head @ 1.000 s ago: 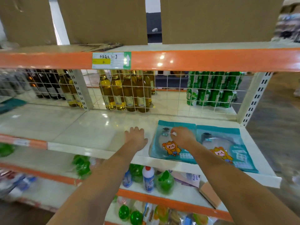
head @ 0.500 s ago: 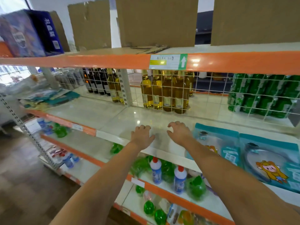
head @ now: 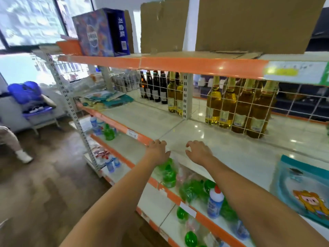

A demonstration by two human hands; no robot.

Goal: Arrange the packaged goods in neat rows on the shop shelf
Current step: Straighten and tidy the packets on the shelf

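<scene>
A teal package with a cartoon figure (head: 300,189) lies flat on the white shop shelf (head: 231,150) at the far right. A loose pile of similar flat packages (head: 106,99) lies at the shelf's far left end. My left hand (head: 157,151) hovers at the shelf's front edge, fingers loosely bent, holding nothing. Just to its right, my right hand (head: 198,152) hangs over the shelf with curved fingers and is also empty. Both hands are well left of the teal package.
Yellow oil bottles (head: 236,107) and dark bottles (head: 153,88) stand behind a wire grid. Green and blue bottles (head: 215,202) fill the lower shelves. Cardboard (head: 249,24) and a blue box (head: 101,32) sit on the top shelf. A seated person's leg (head: 12,143) shows at the left.
My view has swung left along the shelf. My right hand let go of the teal package and both hands moved left, away from it, over bare shelf.
</scene>
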